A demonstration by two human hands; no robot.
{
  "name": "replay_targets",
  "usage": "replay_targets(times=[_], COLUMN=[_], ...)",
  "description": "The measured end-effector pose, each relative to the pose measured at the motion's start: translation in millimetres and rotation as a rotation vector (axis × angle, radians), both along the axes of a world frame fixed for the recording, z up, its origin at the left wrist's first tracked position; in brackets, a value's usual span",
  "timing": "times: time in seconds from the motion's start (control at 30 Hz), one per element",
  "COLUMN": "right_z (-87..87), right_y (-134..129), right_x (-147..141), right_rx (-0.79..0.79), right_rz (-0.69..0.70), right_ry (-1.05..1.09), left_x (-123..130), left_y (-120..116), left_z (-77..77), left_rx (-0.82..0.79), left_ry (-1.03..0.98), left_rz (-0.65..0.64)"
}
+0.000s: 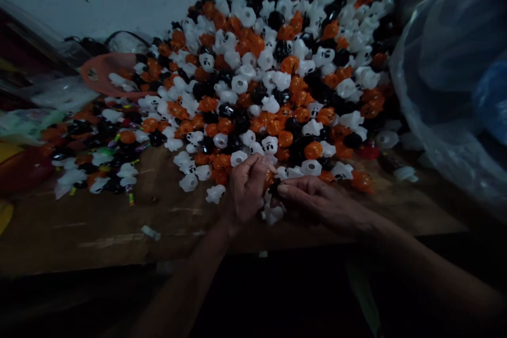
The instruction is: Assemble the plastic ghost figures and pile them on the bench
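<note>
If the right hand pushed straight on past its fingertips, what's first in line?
The left hand, most likely, just past the small dark piece at the fingertips of the right hand; depth is unclear here.

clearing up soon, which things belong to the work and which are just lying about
Likely work:
- small dark piece between left hand and right hand
- white, orange and black plastic figures, piled ahead

Seemingly lying about:
- small pale scrap on brown table
- clear plastic sheeting, right

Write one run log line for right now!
left hand: fingers curled; right hand: fingertips at black piece; white piece: near hands; pile: orange, black, white toys; table: brown
</note>
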State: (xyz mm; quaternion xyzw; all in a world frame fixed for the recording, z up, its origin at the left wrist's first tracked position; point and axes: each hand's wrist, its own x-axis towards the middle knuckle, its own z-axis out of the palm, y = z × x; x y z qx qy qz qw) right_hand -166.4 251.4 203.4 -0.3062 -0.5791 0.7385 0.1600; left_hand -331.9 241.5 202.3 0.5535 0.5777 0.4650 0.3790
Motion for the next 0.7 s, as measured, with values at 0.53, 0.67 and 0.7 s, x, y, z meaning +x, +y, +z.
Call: replay_targets(times=[0.53, 0.67, 0.7], right_z=[-15.0, -15.5, -20.6], right_y=[-20, -16, -12], right_x=[-8, -6, -4], right_rx=[1.003, 1.019, 1.013], right_rz=[-0.481, -0.509, -0.506], right_ry=[-0.282, -0.383, -0.405], left_x=[-26, -52, -70], left_y=[-17, -19, -15], left_z=[4.7, 18.8, 24.9], left_rx=[-0.351, -0.33, -0.279], left_ry=[-0.528, -0.434, -0.382], left_rz=[0.052, 0.006, 0.056])
